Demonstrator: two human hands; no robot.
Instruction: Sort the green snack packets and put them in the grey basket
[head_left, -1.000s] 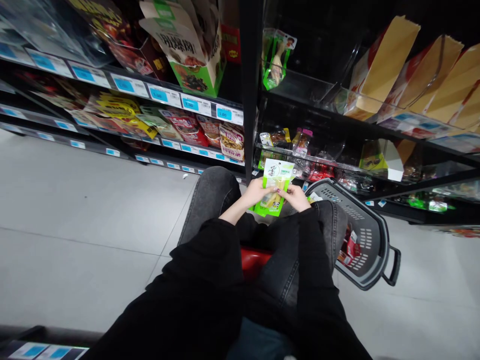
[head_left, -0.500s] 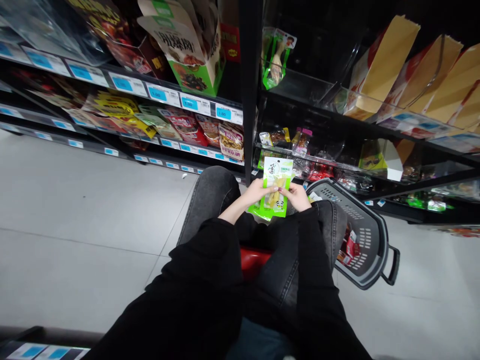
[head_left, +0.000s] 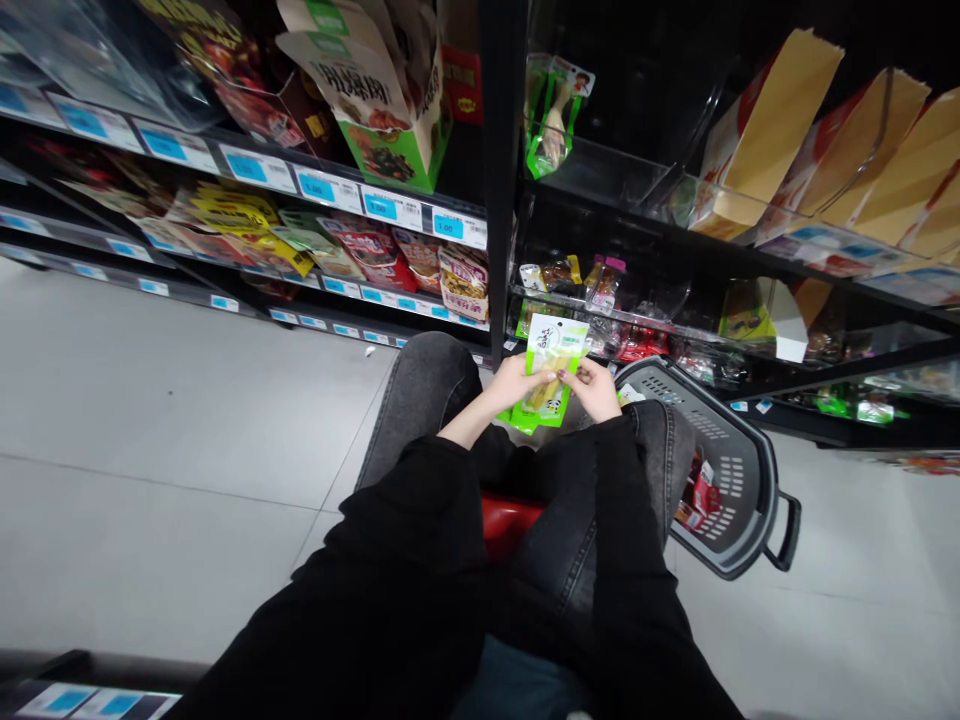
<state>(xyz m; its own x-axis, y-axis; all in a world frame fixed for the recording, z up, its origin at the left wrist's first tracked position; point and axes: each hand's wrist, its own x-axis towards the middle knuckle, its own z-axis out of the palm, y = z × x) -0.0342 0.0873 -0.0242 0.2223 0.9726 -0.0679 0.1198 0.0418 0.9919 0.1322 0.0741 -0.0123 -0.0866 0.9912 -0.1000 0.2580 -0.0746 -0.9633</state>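
Note:
Between my knees I hold green-and-white snack packets (head_left: 551, 365), one lying over another, with yellowish food showing through the front one. My left hand (head_left: 516, 384) grips their left side, its thumb pressed on the front. From the right, my right hand (head_left: 598, 389) pinches the same packets, thumb on the front and fingers partly hidden behind. The green lower edge of the rear packet (head_left: 519, 420) sticks out below my left hand. Close by my right knee stands a grey shopping basket (head_left: 739, 490) with red packets (head_left: 703, 492) in it.
Shelves with bagged snacks (head_left: 367, 250) and an opened green-and-white carton (head_left: 390, 130) are ahead on the left. On the right are shelves with tan cardboard boxes (head_left: 780, 130) and small packets (head_left: 604, 282). A black post (head_left: 501, 150) divides them. I sit on something red (head_left: 506, 525).
The packets have tilted slightly in my hands, and their lower edge has risen a little. Both hands keep their grip in nearly the same place.

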